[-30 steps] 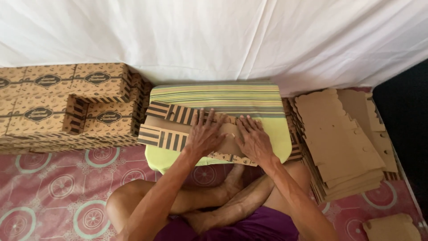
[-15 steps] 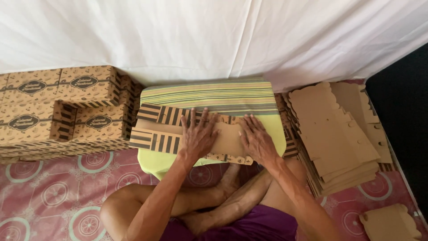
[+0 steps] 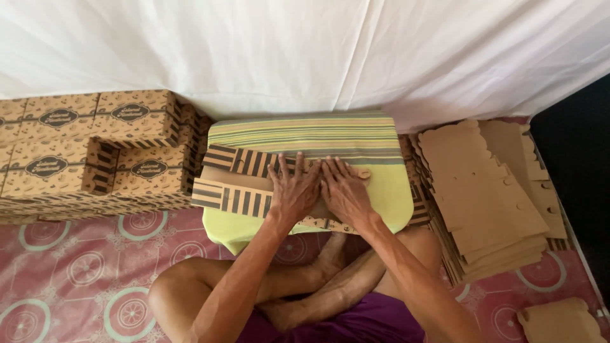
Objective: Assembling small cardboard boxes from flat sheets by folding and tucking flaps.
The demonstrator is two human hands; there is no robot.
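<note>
**2 hands flat on a striped carton blank**

The left hand [image 3: 293,190] and the right hand [image 3: 343,189] lie side by side, fingers spread wide and palms down, gripping nothing; both press on a flat carton blank [image 3: 254,181]. The pressure looks meant to hold the card flat, or to set a crease, against the firm top of the striped cushion [image 3: 356,136], which serves as a work surface over the person's crossed legs.

The blank rests on the cushion's near half, its left end overhanging the cushion's left edge. It is tan card with dark brown stripes on its flaps, unfolded.

Left of the cushion stand stacked finished boxes [image 3: 89,146] in the same print. Right of the cushion lies a pile of plain-side blanks [image 3: 483,190].
</note>
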